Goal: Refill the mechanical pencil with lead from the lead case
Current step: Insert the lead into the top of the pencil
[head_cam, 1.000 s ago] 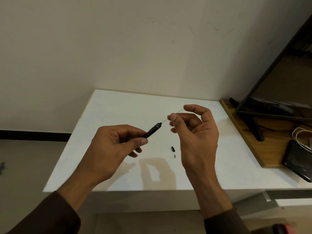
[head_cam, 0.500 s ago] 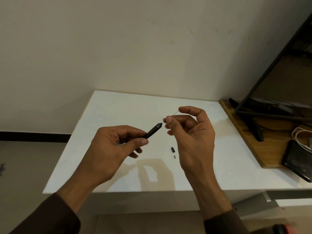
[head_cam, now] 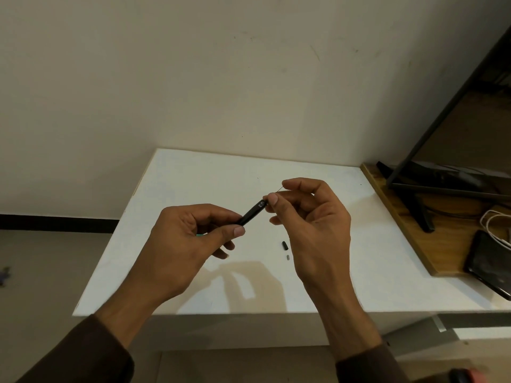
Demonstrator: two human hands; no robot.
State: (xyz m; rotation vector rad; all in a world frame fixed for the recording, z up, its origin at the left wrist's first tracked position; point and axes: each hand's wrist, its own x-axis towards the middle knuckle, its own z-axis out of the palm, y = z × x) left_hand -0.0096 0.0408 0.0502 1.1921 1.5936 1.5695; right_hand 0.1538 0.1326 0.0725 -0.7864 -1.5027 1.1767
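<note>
My left hand (head_cam: 190, 244) grips a black mechanical pencil (head_cam: 252, 212) above the white table (head_cam: 193, 178), with the pencil's open rear end pointing up and to the right. My right hand (head_cam: 309, 217) pinches a thin lead (head_cam: 279, 189) between thumb and forefinger, right at the pencil's end. Only a short bit of lead shows beyond the fingertips. A small black cap (head_cam: 284, 244) and a tiny grey piece (head_cam: 288, 257) lie on the table under my right hand. No lead case is visible.
A wooden board (head_cam: 409, 225) lies along the table's right side with a black monitor stand (head_cam: 414, 200), a white cable (head_cam: 495, 219) and a dark phone (head_cam: 489, 261) on it. A plain wall stands behind the table.
My right hand has moved left and down toward the pencil, and much less lead is showing. My left hand has held the pencil nearly still.
</note>
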